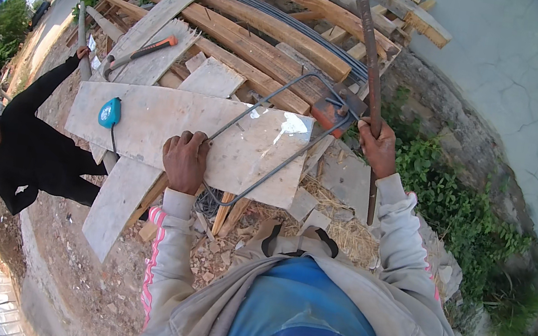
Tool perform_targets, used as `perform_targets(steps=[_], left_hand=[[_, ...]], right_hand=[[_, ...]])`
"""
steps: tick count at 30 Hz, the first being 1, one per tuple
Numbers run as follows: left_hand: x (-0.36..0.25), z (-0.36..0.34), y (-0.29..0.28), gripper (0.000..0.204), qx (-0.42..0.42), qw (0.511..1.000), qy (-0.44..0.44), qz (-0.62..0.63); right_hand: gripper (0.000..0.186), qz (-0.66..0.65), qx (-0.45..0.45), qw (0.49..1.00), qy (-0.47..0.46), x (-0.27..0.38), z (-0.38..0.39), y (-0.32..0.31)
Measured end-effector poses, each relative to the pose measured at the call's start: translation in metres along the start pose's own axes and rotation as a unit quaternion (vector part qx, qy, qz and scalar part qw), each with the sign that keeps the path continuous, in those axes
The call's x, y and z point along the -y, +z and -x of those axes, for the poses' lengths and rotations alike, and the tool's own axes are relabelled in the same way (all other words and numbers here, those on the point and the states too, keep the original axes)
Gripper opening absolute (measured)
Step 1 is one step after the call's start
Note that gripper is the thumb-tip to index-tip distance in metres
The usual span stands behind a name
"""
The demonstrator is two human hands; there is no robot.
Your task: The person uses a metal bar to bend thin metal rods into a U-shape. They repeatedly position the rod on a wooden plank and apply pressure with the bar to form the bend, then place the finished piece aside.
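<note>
A bent steel rod [270,172], shaped into a long rectangular loop, lies slanted over a pale wooden board [153,103]. My left hand [185,161] is closed on the loop's left side, knuckles up, just above the board. The loop's far right corner rests at a rusty, reddish metal block with upright pegs [327,115]. My right hand [378,147] is wrapped around a long rusty metal bar [369,44], held upright beside that block. Whether the bar touches the rod is hard to make out.
On the board sits a teal tape measure [109,112]. An orange-handled hammer [143,57] lies on another plank behind it. Stacked timber [253,40] and thin steel rods fill the far side. A person in black [43,141] stands left, one hand on a pole. Plants [460,190] border a wall at right.
</note>
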State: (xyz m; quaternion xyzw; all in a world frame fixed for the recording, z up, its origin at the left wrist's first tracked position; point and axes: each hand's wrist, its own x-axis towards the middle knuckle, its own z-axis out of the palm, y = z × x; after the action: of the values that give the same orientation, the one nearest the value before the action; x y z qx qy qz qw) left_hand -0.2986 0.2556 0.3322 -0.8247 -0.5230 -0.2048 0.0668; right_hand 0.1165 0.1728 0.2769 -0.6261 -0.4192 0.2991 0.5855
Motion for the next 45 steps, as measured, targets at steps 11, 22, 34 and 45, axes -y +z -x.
perform_targets(steps=[11, 22, 34, 45], left_hand=[[-0.002, 0.001, 0.001, 0.014, 0.011, 0.999, -0.036, 0.015], [-0.039, 0.007, 0.012, 0.019, -0.041, 0.98, -0.176, -0.079], [-0.037, 0.01, 0.011, 0.021, -0.027, 0.98, -0.176, -0.093], [-0.035, 0.01, 0.013, 0.021, -0.027, 0.979, -0.155, -0.127]], right_hand=[[0.03, 0.282, 0.005, 0.958, -0.045, 0.065, 0.046, -0.09], [0.029, 0.405, 0.134, 0.902, -0.068, 0.02, 0.034, -0.247], [0.023, 0.455, 0.169, 0.822, -0.299, 0.017, -0.065, -0.277], [0.023, 0.427, 0.146, 0.846, -0.282, -0.005, -0.088, -0.292]])
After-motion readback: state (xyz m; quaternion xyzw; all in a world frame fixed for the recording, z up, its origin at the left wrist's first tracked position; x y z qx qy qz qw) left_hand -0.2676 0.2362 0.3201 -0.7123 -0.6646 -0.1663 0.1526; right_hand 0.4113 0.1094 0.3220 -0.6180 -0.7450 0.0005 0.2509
